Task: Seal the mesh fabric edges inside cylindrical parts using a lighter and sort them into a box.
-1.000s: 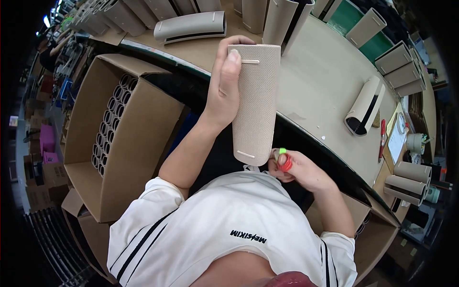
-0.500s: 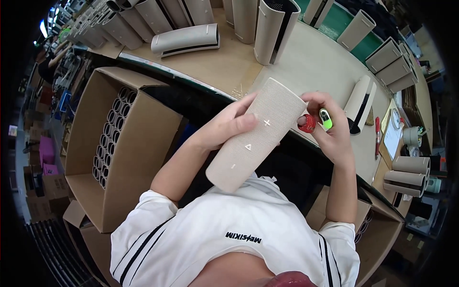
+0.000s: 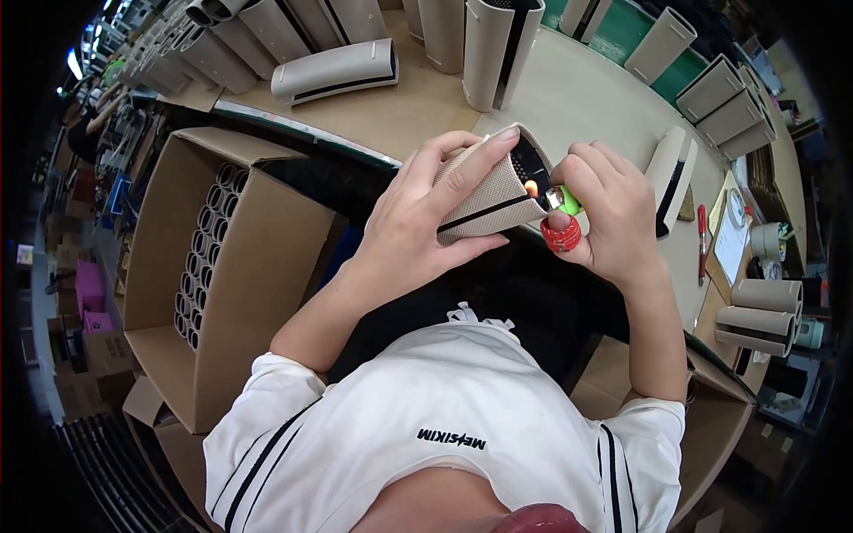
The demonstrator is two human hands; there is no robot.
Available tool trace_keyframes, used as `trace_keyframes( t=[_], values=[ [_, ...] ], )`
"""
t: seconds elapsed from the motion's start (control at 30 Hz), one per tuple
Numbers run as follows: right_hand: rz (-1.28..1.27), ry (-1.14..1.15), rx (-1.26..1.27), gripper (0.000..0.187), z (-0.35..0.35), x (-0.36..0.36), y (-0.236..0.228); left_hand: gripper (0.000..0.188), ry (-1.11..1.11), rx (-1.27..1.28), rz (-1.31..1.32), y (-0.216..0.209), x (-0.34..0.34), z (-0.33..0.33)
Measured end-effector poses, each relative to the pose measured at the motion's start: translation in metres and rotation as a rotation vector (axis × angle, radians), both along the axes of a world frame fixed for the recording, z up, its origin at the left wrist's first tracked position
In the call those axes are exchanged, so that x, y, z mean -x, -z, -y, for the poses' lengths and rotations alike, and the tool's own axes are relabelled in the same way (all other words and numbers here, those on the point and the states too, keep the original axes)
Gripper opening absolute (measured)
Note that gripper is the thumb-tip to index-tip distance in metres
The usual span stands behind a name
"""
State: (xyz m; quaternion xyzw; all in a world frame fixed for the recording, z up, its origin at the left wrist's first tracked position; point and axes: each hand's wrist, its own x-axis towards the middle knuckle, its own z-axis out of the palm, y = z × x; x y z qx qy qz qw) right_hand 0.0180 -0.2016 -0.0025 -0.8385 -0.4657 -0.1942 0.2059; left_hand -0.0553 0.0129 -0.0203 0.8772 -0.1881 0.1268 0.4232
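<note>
My left hand is wrapped round a beige mesh-covered speaker shell, with the thumb and fingers along its sides. The shell is tilted so that its dark open end faces right, and a black strip runs along its side. In my right hand is a bright green lighter, gripped with its metal top toward that open end. A small orange flame burns at the shell's rim. Red wrapping covers one digit of my right hand.
Several upright shells stand along the far side of the table, with one lying shell before them. Another shell lies at right, near a red pen and clipboard. At left, a cardboard box holds rows of shells.
The shell has been turned, so its open end now shows and faces my right hand. My right hand has brought the lighter up to that end, and a flame now shows.
</note>
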Motion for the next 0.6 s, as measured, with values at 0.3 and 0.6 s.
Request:
trace_keyframes(
  t=[0.3,0.6],
  values=[
    [-0.169,0.016,-0.649,0.038,-0.011,0.022,0.005,0.079,0.118,0.355,0.066,0.006,-0.011,0.010],
    [0.163,0.077,-0.042,0.043,0.003,0.009,-0.011,0.073,0.060,0.163,0.129,0.001,-0.010,0.006]
  ],
)
